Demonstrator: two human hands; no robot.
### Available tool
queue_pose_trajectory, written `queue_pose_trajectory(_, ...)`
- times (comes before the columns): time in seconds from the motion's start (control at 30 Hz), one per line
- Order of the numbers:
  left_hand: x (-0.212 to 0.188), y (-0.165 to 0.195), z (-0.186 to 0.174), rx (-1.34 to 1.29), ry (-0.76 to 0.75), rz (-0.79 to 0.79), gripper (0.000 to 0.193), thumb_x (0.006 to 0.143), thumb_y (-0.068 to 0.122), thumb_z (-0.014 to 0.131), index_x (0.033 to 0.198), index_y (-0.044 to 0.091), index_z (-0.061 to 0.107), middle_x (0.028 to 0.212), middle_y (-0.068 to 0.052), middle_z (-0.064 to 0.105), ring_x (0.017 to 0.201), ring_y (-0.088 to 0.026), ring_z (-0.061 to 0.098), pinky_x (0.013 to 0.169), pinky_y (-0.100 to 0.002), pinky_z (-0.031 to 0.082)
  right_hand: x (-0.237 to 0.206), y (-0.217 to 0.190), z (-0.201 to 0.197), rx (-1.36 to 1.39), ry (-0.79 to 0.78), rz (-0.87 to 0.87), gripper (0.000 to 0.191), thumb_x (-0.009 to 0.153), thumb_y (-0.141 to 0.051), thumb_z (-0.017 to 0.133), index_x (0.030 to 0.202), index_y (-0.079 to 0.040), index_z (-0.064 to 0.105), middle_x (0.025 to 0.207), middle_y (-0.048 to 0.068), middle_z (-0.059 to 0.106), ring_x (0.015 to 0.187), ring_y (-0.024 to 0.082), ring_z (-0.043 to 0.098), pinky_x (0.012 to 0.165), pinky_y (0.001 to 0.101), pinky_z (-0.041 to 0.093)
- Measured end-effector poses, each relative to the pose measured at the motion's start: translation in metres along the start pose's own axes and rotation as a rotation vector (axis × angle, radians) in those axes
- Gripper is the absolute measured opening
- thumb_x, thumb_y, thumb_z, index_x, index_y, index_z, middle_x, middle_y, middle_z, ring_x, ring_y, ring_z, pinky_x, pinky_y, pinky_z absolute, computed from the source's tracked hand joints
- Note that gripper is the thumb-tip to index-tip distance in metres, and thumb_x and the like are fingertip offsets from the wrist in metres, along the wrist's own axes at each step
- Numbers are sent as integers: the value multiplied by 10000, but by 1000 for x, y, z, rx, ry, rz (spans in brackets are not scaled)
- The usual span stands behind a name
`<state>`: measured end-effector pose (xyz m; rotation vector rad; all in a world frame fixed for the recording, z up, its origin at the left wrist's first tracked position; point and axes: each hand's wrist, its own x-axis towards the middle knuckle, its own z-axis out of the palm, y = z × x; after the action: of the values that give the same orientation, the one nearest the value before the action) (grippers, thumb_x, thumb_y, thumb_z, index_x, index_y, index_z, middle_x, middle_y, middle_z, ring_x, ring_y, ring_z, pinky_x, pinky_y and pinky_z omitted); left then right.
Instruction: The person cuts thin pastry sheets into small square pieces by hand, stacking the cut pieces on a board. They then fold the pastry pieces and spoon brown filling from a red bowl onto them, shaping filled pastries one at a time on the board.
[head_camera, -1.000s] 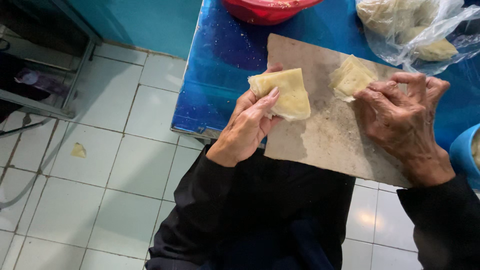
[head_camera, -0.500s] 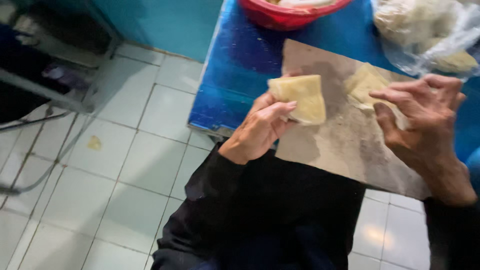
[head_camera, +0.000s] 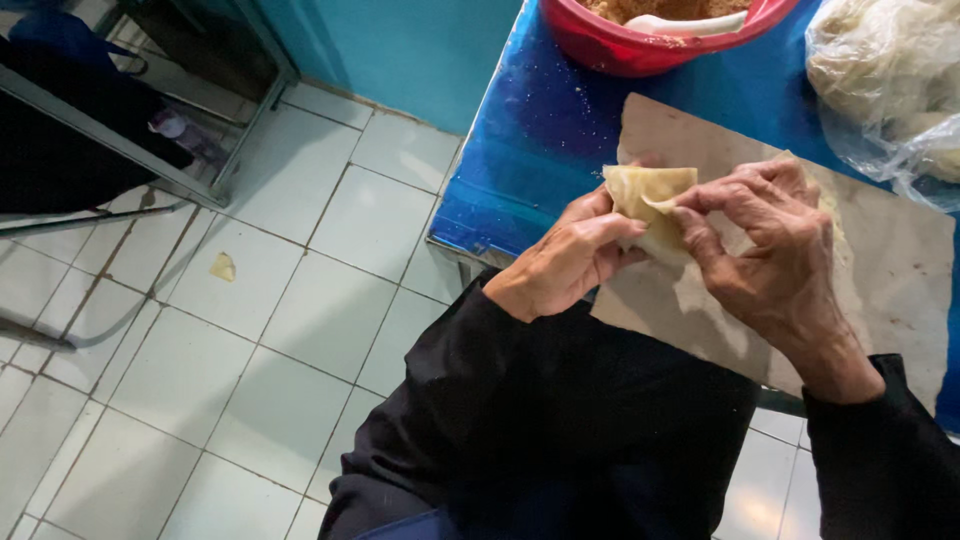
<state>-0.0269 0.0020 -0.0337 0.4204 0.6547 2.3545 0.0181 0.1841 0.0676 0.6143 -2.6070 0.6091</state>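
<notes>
The step in hand looks like folding a thin pastry wrapper (head_camera: 648, 200) into shape; done well, I judge, it calls for a light pinch that creases the sheet without tearing it, the edges lined up before pressing, and the fold kept low over the brown board (head_camera: 880, 270) so that the sheet has support.

The left hand (head_camera: 570, 262) is closed on the wrapper, thumb and fingers pinching its lower left edge; the right hand (head_camera: 775, 250) is pinching too, its thumb and forefinger curled onto the wrapper's right edge, the other fingers bent above the board.

The wrapper sits between the two hands, touching both, raised just above the near left part of the board; the board lies on the blue bench (head_camera: 520, 160); a red bowl (head_camera: 620, 45) of crumbly filling stands at the far side, well apart; a clear plastic bag (head_camera: 880, 90) lies at the far right.
</notes>
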Motion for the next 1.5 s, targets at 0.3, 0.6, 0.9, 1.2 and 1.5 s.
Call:
queue_pose_trajectory(0.3, 1, -1, 4, 364, 112, -22, 762, 1063, 257, 593, 1691, 75, 201, 1358, -62, 559, 1092, -125, 531, 865, -282, 473, 3, 2, -10, 194, -105, 116, 178, 954, -153, 732, 1102, -56, 752, 1049, 91, 725, 1039, 240, 656, 878, 368, 530)
queue_pose_trajectory(0.6, 2, 3, 13, 344, 112, -13, 835, 1016, 349, 594, 1663, 76, 143, 1384, -21, 556, 1221, -84, 549, 948, -285, 486, 3, 3, -6, 362, -106, 278, 171, 985, -150, 752, 1125, -54, 742, 1069, 45, 732, 987, 136, 659, 855, 292, 519)
queue_pose_trajectory(0.9, 3, -3, 12, 264, 91, 55, 800, 1030, 251, 607, 1662, 88, 146, 1417, -48, 546, 1266, -124, 564, 1041, -316, 527, -3, 16, -8, 567, -176, 461, 210, 978, -152, 751, 1117, -1, 705, 1002, 62, 705, 925, 100, 635, 821, 257, 525)
queue_pose_trajectory(1.2, -5, 6, 16, 428, 48, 66, 679, 1096, 175, 548, 1694, 95, 236, 1374, -28, 567, 1163, -109, 534, 929, -284, 478, 1, 17, -17, 763, -87, 574, 197, 1109, -185, 601, 1196, -16, 656, 1074, 59, 679, 1007, 113, 636, 921, 282, 528)
queue_pose_trajectory(1.5, -4, 10, 21, 176, 115, 2, 626, 1042, 144, 556, 1615, 126, 304, 1409, -45, 575, 1243, -162, 596, 1018, -338, 518, -8, 58, -55, 953, 206, 681, 142, 1077, -198, 601, 1178, -107, 637, 1030, 1, 668, 964, 81, 646, 858, 317, 577)
